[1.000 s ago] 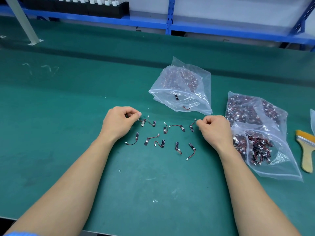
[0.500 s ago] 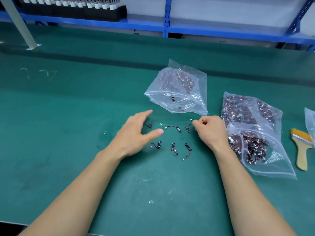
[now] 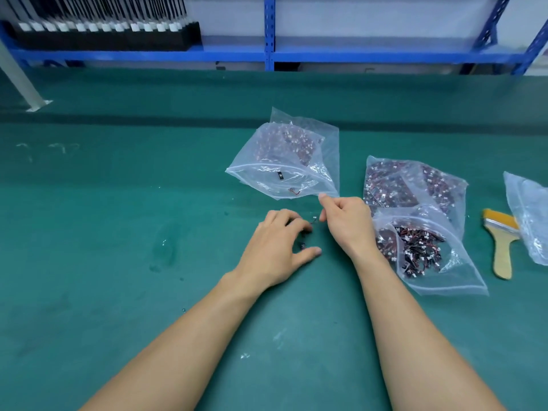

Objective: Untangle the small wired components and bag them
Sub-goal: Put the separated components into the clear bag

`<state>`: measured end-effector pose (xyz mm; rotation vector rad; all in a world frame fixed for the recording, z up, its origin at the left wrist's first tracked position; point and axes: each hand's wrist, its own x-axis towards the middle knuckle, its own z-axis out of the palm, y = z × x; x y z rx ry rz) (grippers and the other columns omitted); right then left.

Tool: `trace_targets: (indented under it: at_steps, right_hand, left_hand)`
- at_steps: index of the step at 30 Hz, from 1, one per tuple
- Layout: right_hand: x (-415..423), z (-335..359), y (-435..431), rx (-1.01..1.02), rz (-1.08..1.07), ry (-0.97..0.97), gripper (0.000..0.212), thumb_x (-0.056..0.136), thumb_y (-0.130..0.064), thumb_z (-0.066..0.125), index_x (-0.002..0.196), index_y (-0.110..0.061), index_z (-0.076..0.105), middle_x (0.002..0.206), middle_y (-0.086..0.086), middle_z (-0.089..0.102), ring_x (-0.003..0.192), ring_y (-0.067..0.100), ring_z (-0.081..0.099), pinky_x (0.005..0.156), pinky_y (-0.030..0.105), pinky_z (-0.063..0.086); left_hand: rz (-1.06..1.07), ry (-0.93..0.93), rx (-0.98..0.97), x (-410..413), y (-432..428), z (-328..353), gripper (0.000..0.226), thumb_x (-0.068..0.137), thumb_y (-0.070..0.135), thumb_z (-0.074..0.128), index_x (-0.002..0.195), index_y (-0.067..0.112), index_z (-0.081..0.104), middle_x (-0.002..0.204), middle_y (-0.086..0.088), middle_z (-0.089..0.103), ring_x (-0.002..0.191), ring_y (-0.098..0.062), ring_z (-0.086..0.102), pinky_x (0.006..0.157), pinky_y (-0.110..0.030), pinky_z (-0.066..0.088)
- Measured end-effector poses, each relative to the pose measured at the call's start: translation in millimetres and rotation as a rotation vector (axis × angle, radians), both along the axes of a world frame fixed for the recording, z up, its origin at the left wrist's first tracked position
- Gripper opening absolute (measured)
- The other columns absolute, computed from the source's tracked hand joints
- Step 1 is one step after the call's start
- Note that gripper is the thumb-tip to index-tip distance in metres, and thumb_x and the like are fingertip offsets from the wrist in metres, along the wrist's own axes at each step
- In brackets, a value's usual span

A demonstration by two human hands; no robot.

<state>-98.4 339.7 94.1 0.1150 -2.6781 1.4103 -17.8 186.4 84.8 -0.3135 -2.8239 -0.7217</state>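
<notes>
Small wired components (image 3: 305,232), black tabs on short red wires, lie bunched on the green mat (image 3: 118,232) under my left hand (image 3: 274,250). Its fingers are curled over them, gathering the pile, and most pieces are hidden beneath the palm. My right hand (image 3: 347,223) sits just to the right with fingers curled, pinching one component whose white connector (image 3: 314,218) pokes out. Right behind both hands lies an open clear bag (image 3: 323,149) holding components, its mouth toward me.
Two clear bags of tangled components (image 3: 415,185) (image 3: 430,253) lie to the right. Past them are a yellow brush (image 3: 501,247) and another clear bag (image 3: 530,215). A blue shelf (image 3: 267,54) with a black tray of white parts (image 3: 103,34) runs along the back; a metal leg (image 3: 20,84) stands far left.
My left hand swept right across the spread-out components and bunched them under its curled fingers. My right hand stayed near the bag's mouth, still pinching.
</notes>
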Motion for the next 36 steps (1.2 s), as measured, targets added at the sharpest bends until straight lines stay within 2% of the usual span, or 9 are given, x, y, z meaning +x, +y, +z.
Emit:
trace_targets:
  at_steps: [3,8,12,15,18,22,27,32,36]
  right_hand:
    - [2.5,-0.5,0.6,0.026,0.008,-0.014,0.056,0.097,-0.048,0.054,0.051,-0.017,0.061,0.037,-0.015,0.047,0.051,0.013,0.047,0.057,0.031,0.034]
    - [9.7,3.8,-4.2,0.126,0.021,-0.015,0.056,0.098,-0.049,0.051,0.053,-0.017,0.061,0.042,-0.024,0.051,0.053,0.008,0.051,0.051,0.027,0.029]
    - [16.6,5.5,-4.6,0.186,0.042,-0.010,0.055,0.098,-0.050,0.050,0.059,-0.014,0.065,0.046,-0.030,0.053,0.060,0.009,0.055,0.053,0.027,0.032]
    - [23.4,4.2,-3.8,0.199,0.055,0.018,0.055,0.098,-0.049,0.050,0.060,-0.012,0.066,0.047,-0.022,0.056,0.062,0.014,0.057,0.055,0.030,0.036]
    - [29.9,2.5,-1.0,0.212,0.069,0.064,0.053,0.098,-0.046,0.052,0.060,-0.011,0.064,0.053,-0.009,0.060,0.064,0.020,0.058,0.060,0.033,0.044]
    - [34.7,1.9,0.1,0.257,0.074,0.107,0.051,0.097,-0.045,0.053,0.059,-0.012,0.063,0.058,0.002,0.064,0.065,0.025,0.059,0.065,0.037,0.049]
    - [36.8,2.8,1.5,0.250,0.071,0.134,0.048,0.095,-0.040,0.056,0.058,-0.011,0.061,0.059,0.003,0.065,0.065,0.026,0.060,0.067,0.039,0.051]
    - [38.0,1.8,-1.4,0.250,0.075,0.118,0.046,0.094,-0.039,0.056,0.059,-0.011,0.064,0.059,0.000,0.065,0.065,0.023,0.061,0.066,0.035,0.051]
    - [37.1,0.7,-0.8,0.249,0.071,0.094,0.045,0.094,-0.040,0.056,0.059,-0.012,0.064,0.057,-0.002,0.064,0.063,0.020,0.060,0.064,0.032,0.048]
  left_hand:
    - [-0.018,0.090,0.120,7.0,-16.1,0.0,0.023,0.086,0.037,0.076,0.103,0.024,0.069,0.107,0.010,0.059,0.101,-0.013,0.047,0.095,-0.039,0.044]
    - [0.075,0.156,0.199,16.4,-50.1,2.7,0.057,0.073,0.064,0.069,0.119,0.031,0.064,0.123,0.018,0.054,0.113,-0.009,0.048,0.101,-0.040,0.042]
    - [0.082,0.018,0.017,16.8,-51.5,4.2,0.084,0.066,0.087,0.055,0.134,0.039,0.053,0.125,0.017,0.048,0.113,-0.009,0.047,0.100,-0.036,0.042]
    - [0.051,-0.036,-0.186,11.5,-39.3,4.4,0.088,0.066,0.093,0.045,0.139,0.044,0.046,0.126,0.013,0.045,0.113,-0.011,0.048,0.095,-0.033,0.043]
    - [0.040,-0.025,-0.238,7.3,-34.8,8.0,0.064,0.075,0.087,0.045,0.124,0.047,0.052,0.119,0.015,0.045,0.101,-0.009,0.054,0.076,-0.030,0.046]
    - [0.006,0.012,-0.213,11.3,-31.2,11.0,0.036,0.090,0.068,0.051,0.113,0.043,0.063,0.111,0.015,0.054,0.089,-0.013,0.062,0.070,-0.033,0.050]
    - [0.044,0.081,-0.154,16.8,-34.6,15.0,0.028,0.092,0.053,0.060,0.113,0.036,0.066,0.110,0.013,0.063,0.093,-0.018,0.063,0.073,-0.035,0.050]
    - [0.105,0.141,-0.097,21.7,-43.6,13.6,0.015,0.085,0.027,0.069,0.099,0.022,0.067,0.089,0.006,0.068,0.083,-0.025,0.063,0.070,-0.039,0.051]
    - [0.165,0.142,0.034,23.4,-46.8,12.4,0.015,0.076,0.019,0.078,0.090,0.022,0.072,0.074,0.012,0.069,0.064,-0.010,0.059,0.070,-0.029,0.052]
